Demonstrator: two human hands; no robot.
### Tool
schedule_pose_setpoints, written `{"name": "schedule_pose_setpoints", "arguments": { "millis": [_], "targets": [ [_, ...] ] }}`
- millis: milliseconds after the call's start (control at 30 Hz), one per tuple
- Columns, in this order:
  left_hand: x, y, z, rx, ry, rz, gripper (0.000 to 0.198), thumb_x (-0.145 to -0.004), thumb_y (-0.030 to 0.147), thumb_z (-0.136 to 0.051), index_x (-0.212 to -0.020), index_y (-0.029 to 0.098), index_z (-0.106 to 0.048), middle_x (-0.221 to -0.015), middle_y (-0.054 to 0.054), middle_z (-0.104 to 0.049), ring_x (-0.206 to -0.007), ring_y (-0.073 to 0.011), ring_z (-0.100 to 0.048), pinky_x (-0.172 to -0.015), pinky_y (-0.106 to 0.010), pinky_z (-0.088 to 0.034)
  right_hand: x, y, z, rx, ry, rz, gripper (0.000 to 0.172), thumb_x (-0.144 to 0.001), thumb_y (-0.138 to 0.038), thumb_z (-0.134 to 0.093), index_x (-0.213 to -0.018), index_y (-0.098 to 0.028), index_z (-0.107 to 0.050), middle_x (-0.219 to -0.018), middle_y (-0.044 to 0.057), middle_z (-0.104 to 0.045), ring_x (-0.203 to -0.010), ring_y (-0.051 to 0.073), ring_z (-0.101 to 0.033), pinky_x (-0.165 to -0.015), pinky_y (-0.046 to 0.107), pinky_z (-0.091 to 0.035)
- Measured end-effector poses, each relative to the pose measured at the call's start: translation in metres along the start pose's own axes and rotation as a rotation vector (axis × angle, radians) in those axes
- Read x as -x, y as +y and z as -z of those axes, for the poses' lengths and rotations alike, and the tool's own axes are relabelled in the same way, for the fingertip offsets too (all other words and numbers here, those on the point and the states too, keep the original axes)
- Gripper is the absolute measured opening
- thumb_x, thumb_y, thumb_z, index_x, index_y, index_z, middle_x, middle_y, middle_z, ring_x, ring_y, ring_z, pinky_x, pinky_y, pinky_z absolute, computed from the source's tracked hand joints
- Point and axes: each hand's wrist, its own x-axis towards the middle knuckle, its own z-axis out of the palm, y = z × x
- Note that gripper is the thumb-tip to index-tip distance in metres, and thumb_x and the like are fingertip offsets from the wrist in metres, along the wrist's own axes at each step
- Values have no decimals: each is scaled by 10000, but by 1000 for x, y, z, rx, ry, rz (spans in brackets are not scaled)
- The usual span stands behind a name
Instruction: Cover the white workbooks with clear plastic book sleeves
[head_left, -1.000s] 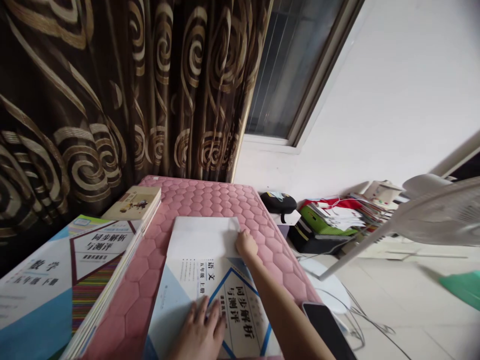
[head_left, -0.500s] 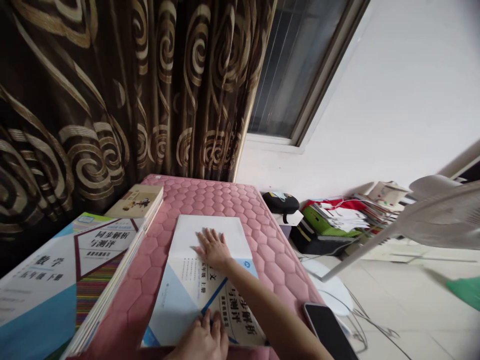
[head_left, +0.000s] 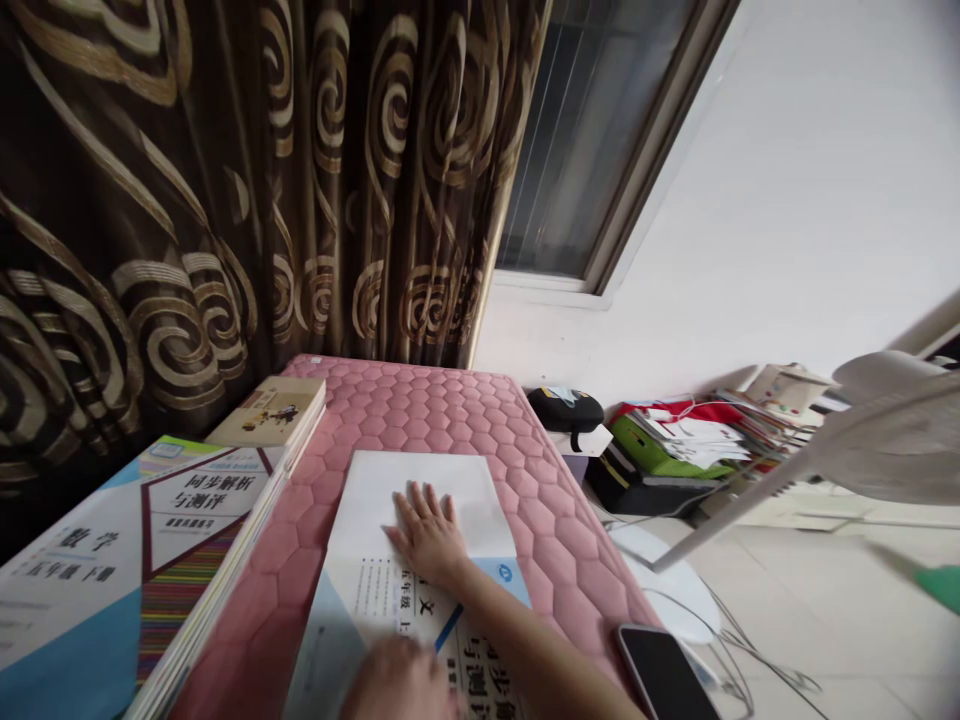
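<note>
A workbook (head_left: 375, 600) lies on the pink quilted surface, with blue-and-white print and large Chinese characters on its near part. Its far part is a plain white page (head_left: 442, 468), and a fold line runs between the two. My right hand (head_left: 429, 535) rests palm down across that fold, fingers spread on the white page. Close to me, my left hand (head_left: 401, 680) is over the printed part. Motion blurs its fingers, so I cannot tell how they are set or whether they touch the cover.
Left of the workbook is a stack of books (head_left: 187, 540), with a smaller tan book (head_left: 270, 410) behind. A phone (head_left: 664, 670) lies at the right edge. Beyond are a black case (head_left: 566, 408), a fan (head_left: 892, 430) and loose cables (head_left: 731, 630). A patterned curtain (head_left: 337, 180) hangs behind.
My left hand has shifted and is now smeared by motion. My right hand stays flat on the page. The whole scene sits slightly lower in view.
</note>
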Motion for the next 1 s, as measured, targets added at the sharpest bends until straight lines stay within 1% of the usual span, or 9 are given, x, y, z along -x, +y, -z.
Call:
{"name": "schedule_pose_setpoints", "arguments": {
  "millis": [67, 167, 233, 333, 533, 667, 767, 833, 1000],
  "targets": [
    [-43, -31, 15, -81, -58, 181, 531, -886, 79, -407, -1349, 287, -565, -1146, -66, -731, -1034, -228, -684, -947, -414, -530, -1, 1, -1, 7, -18, 6, 650, -988, -560, -280, -1561, -262, -204, -1626, 55, -66, -1502, 308, -27, -1184, 591, -60],
    [-90, -73, 26, -120, -100, 283, 554, -924, 88, -310, -1449, 196, -452, -1444, -122, -539, -1344, -245, -490, -1119, -493, -386, -2, 1, -2, -19, -5, 6, 614, -1001, -438, -275, -1566, -218, -178, -1622, 50, -78, -1503, 296, -36, -1191, 581, -58],
    [-102, -91, 23, -100, -164, 357, 503, -970, 215, -311, -1448, 153, -452, -1501, -140, -458, -1396, -273, -422, -1134, -520, -356, -2, 1, -2, -37, 31, -1, 599, -1008, -404, -235, -1564, -186, -190, -1617, 58, -116, -1504, 279, -62, -1199, 557, -67],
    [-98, -104, 14, -67, -210, 396, 553, -988, 367, -299, -1471, 123, -415, -1553, -139, -351, -1439, -283, -346, -1160, -518, -310, -2, 5, -1, -26, 34, 2, 610, -1011, -408, -235, -1555, -132, -215, -1609, 96, -141, -1502, 267, -96, -1206, 526, -100],
    [-83, -116, 25, -58, -311, 490, 595, -968, 375, -311, -1487, 92, -375, -1576, -161, -270, -1461, -277, -299, -1180, -522, -251, 14, 37, 13, 35, 24, -133, 606, -1014, -376, -256, -1542, -78, -238, -1606, 138, -147, -1498, 270, -120, -1209, 491, -127],
    [-85, -115, 35, -99, -302, 553, 571, -959, 296, -293, -1457, 45, -413, -1549, -210, -315, -1434, -315, -349, -1173, -584, -201, 28, 55, 18, 67, 38, -205, 603, -1020, -377, -211, -1547, -84, -223, -1610, 126, -131, -1499, 253, -112, -1215, 466, -111],
    [-104, -101, 27, -119, -257, 586, 564, -943, 227, -271, -1376, -72, -474, -1485, -310, -378, -1409, -394, -361, -1160, -650, -113, 30, 56, 18, 83, 40, -220, 612, -1019, -387, -199, -1548, -80, -213, -1611, 123, -119, -1500, 254, -108, -1216, 470, -90],
    [-126, -89, 16, -88, -247, 548, 574, -948, 259, -300, -1365, -95, -473, -1480, -323, -384, -1415, -394, -349, -1178, -610, -120, 29, 54, 17, 99, 42, -223, 609, -1017, -380, -200, -1547, -80, -215, -1610, 120, -122, -1500, 253, -113, -1216, 472, -85],
    [-170, -85, -10, 91, -212, 358, 573, -965, 334, -315, -1487, 106, -382, -1566, -169, -320, -1465, -282, -293, -1181, -538, -232, 28, 54, 16, 104, 22, -237, 603, -1010, -384, -215, -1547, -109, -240, -1609, 98, -125, -1500, 238, -120, -1216, 470, -106]
  ]
}}
